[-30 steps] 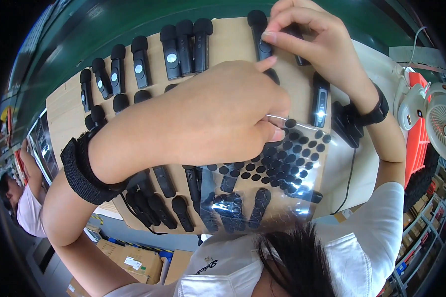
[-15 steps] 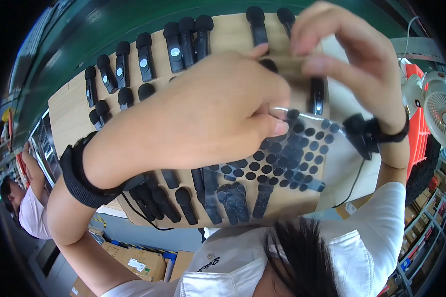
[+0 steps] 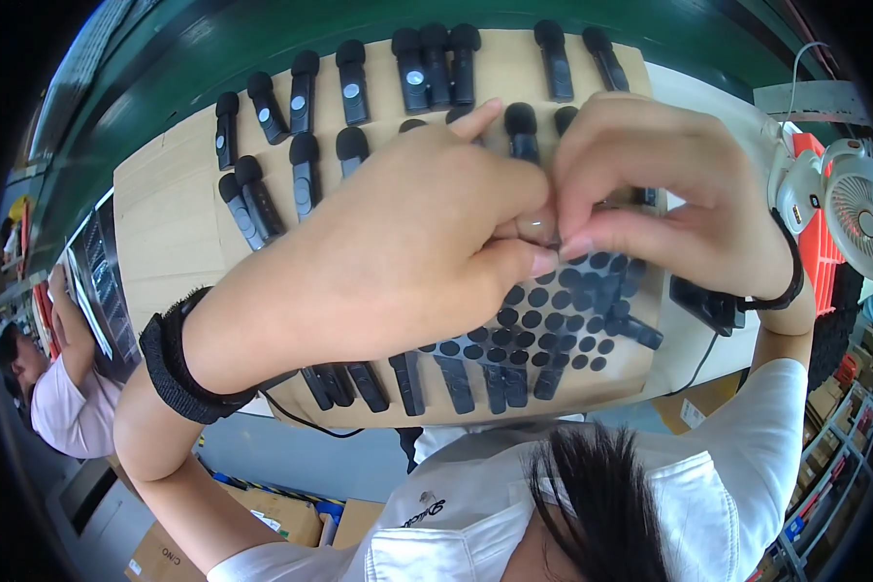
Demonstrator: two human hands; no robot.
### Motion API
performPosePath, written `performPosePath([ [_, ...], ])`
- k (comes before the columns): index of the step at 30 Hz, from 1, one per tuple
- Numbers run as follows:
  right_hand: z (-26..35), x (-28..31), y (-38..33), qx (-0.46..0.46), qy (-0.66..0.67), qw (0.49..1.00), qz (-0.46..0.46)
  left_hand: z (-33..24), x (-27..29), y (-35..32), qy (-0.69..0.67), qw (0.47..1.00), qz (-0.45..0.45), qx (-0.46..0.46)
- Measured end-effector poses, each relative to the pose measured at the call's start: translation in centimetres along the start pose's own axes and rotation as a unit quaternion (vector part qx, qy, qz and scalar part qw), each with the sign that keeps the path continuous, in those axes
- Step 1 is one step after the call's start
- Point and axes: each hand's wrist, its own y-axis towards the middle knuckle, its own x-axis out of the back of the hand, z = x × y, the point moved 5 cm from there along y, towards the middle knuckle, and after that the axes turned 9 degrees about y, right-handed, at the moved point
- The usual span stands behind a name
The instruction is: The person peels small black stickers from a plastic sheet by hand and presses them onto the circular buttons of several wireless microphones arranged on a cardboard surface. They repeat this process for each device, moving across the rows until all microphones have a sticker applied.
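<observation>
At the centre of the view, the left hand (image 3: 398, 242) and the right hand (image 3: 660, 204) meet fingertip to fingertip, pinched together on something tiny between them; the piece itself is hidden by the fingers, so what it is cannot be told, though a pale, shiny sliver shows at the pinch. Both hands are closed, thumbs pressed against forefingers. Directly beneath the pinch, toward five o'clock, lies a sheet of small round black pads (image 3: 553, 330) in rows. Along six o'clock a row of flat black strips (image 3: 456, 383) lies at the near edge of the wooden board (image 3: 165, 223). From ten to one o'clock, small black clip-on microphones (image 3: 351, 82) with rounded foam heads stand in loose rows across the board, some partly covered by the hands. Each wrist wears a black wristband (image 3: 179, 364). At three o'clock a small white desk fan (image 3: 849, 199) sits beside red bins, and a black cable trails off the board's near right corner. At eight o'clock another person in a light shirt (image 3: 53, 412) works below. Judging from the tight pinch, the held piece could slip and drop among the loose pads, or a sticky pad could fold on itself if the fingers twist.
</observation>
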Motion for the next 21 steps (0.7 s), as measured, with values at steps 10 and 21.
performPosePath([
  [10,-5.1,3.0,5.5,-0.123,0.055,0.99,-0.042,4.0,-0.3,0.1,-0.026,1.0,0.003,0.003],
  [21,-7.7,2.7,5.6,-0.163,-0.009,0.984,-0.066,4.0,-1.6,1.9,0.028,0.997,0.018,-0.073],
])
